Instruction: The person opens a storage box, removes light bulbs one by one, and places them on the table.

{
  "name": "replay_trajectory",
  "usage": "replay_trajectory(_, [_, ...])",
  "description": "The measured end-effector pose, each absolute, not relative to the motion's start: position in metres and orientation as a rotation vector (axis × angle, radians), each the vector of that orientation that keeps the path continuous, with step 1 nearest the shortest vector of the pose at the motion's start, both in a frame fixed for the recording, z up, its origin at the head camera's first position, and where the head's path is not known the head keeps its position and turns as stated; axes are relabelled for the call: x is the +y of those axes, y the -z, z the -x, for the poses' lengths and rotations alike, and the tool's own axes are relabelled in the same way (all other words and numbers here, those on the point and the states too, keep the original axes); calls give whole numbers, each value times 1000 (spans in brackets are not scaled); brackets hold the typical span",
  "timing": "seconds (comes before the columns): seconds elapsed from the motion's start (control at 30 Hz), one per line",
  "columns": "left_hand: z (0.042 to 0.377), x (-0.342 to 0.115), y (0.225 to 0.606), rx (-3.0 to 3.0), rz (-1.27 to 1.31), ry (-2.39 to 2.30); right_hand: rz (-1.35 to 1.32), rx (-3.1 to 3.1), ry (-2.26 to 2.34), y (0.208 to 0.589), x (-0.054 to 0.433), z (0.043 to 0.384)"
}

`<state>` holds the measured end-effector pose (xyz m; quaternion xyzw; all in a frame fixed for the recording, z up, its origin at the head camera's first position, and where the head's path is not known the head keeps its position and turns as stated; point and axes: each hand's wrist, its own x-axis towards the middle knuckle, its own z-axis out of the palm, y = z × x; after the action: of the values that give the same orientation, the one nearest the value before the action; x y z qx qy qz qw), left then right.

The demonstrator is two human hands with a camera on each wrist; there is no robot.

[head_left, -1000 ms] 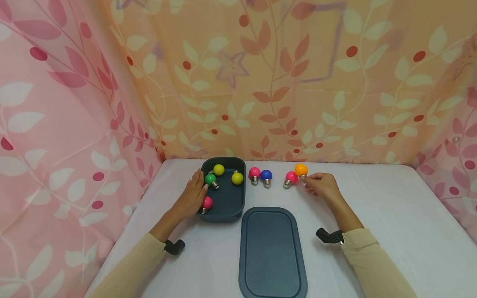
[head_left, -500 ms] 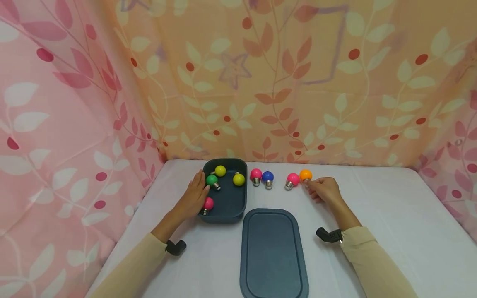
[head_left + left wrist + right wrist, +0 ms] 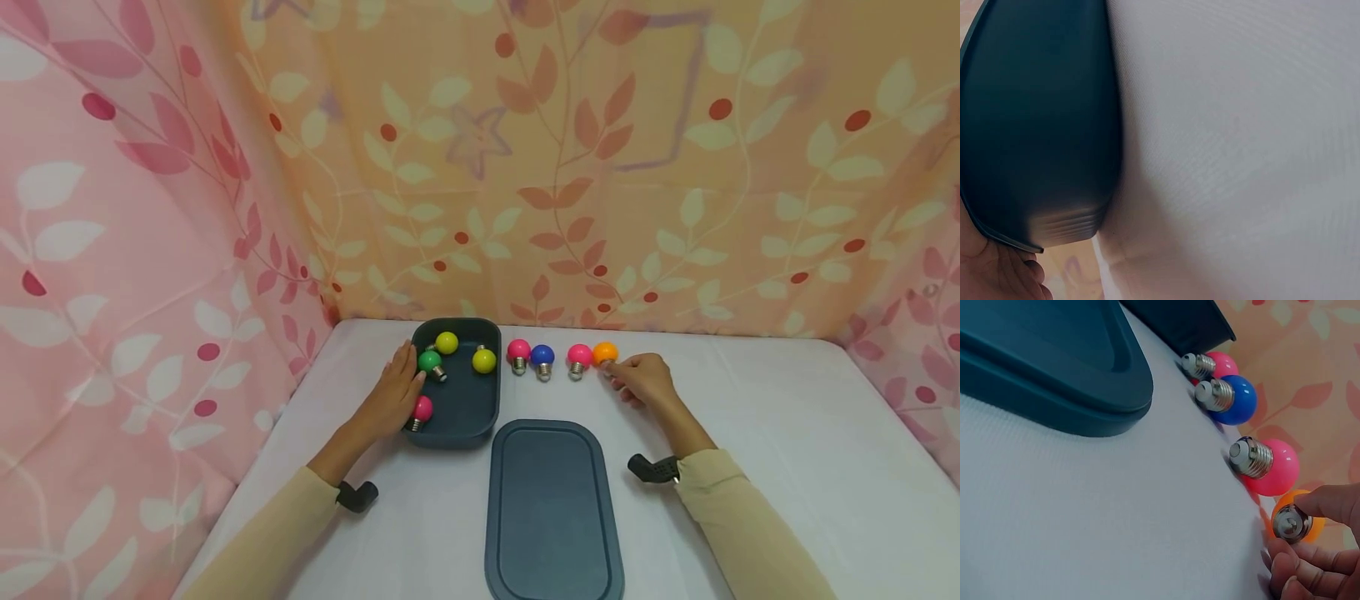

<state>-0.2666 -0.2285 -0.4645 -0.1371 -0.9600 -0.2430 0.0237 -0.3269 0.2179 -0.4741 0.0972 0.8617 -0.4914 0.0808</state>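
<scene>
My right hand [image 3: 647,379] pinches an orange light bulb [image 3: 605,353] by its metal screw base between thumb and fingers, as the right wrist view shows. Right beside it on the white cloth lies a pink bulb [image 3: 580,357]. Farther left are a blue bulb [image 3: 542,356] and another pink bulb [image 3: 518,350], side by side. My left hand [image 3: 388,396] rests along the left rim of a dark blue-grey container [image 3: 459,435], fingers extended. Inside it lie two yellow bulbs [image 3: 483,361], a green bulb [image 3: 430,361] and a pink bulb [image 3: 423,408], partly hidden by the hand.
A flat blue-grey lid [image 3: 555,508] lies on the white-covered table [image 3: 787,467], in front of the bulbs and between the forearms. A leaf-patterned curtain [image 3: 570,167] rises directly behind the table's back edge, with more patterned cloth [image 3: 150,292] at the left side.
My right hand, gripping the orange bulb, has shifted it beside and level with the pink bulb, which now points more straight toward me. My left hand stays at the container rim.
</scene>
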Motion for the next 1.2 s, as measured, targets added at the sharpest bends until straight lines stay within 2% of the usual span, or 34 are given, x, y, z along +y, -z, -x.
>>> replay_trajectory(0.77, [266,-229,468,-2954,418,795,-139,2802,1261,478,195,324])
replay_trajectory(1.2, [266,-229,465,-2953,419,790,-160,2794,1260,481,191,325])
